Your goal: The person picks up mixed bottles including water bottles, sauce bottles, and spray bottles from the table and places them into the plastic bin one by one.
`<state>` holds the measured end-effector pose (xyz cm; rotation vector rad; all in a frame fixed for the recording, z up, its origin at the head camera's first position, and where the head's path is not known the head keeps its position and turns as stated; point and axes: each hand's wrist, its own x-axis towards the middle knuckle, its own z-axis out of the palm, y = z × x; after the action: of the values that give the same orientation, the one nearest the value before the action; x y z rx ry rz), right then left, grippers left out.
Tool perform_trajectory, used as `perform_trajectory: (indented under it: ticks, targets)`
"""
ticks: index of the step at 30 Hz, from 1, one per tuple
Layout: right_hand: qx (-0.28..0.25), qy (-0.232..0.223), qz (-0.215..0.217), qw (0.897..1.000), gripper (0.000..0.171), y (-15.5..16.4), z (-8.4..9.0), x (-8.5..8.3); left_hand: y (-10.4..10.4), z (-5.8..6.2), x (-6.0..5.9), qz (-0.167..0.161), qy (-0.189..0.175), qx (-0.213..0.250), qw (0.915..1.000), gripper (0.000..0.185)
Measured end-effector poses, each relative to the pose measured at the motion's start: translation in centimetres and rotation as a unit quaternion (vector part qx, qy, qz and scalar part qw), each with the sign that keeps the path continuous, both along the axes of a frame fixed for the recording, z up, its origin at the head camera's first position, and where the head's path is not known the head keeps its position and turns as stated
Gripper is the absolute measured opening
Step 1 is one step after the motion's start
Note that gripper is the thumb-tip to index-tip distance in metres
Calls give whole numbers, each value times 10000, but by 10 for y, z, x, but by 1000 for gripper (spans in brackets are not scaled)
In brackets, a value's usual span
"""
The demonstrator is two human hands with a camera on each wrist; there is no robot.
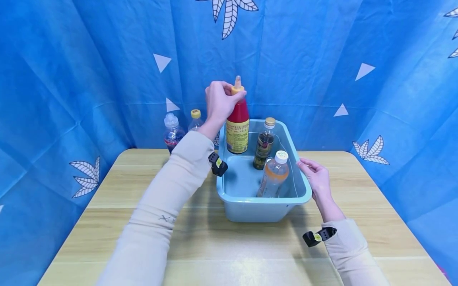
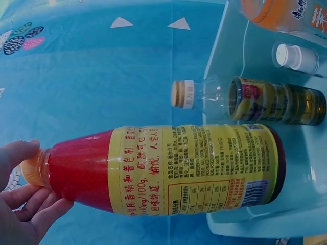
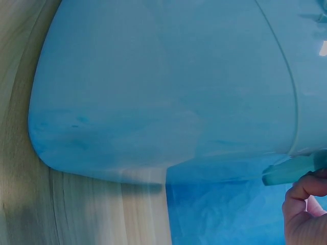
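Observation:
My left hand (image 1: pixel 220 101) pinches the neck of a red ketchup bottle (image 1: pixel 237 131) with a yellow label, held upright over the left back part of a light blue plastic basin (image 1: pixel 262 201). In the left wrist view, thumb and fingers of the left hand (image 2: pixel 25 199) are round the orange cap end of the ketchup bottle (image 2: pixel 173 173). At the basin's right side, my right hand (image 1: pixel 316 176) grips the rim. The right wrist view has curled fingers of that right hand (image 3: pixel 307 206) at the rim of the basin (image 3: pixel 153 92).
Inside the basin stand a dark-filled glass bottle (image 1: pixel 264 147), a clear bottle with an orange band (image 1: pixel 274 176) and a small white-capped container (image 2: pixel 296 57). Left of it, partly behind the left arm, are a clear-capped bottle (image 1: pixel 173 133) and a yellow-capped bottle (image 1: pixel 195 119).

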<state>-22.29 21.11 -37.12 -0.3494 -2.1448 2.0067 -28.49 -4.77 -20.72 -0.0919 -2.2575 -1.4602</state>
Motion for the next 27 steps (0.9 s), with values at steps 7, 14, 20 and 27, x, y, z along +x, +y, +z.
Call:
perform_trajectory:
  ticks: [7,14,20,27]
  targets:
    - [19,73,47,10000,45,0,1,1,8,-12,-12,202,-25,-57,9998,30]
    - [-34,38,83,10000,46,0,2,1,14,-26,-22,388,-237,-48,9990,31]
    - [-122,63,94,9999,46,0,3,2,17,-39,-30,576,-307,-27,9979,30]
    - [-172,56,78,9998,40,-1,2,2,23,-55,-38,610,-362,125,9974,30]
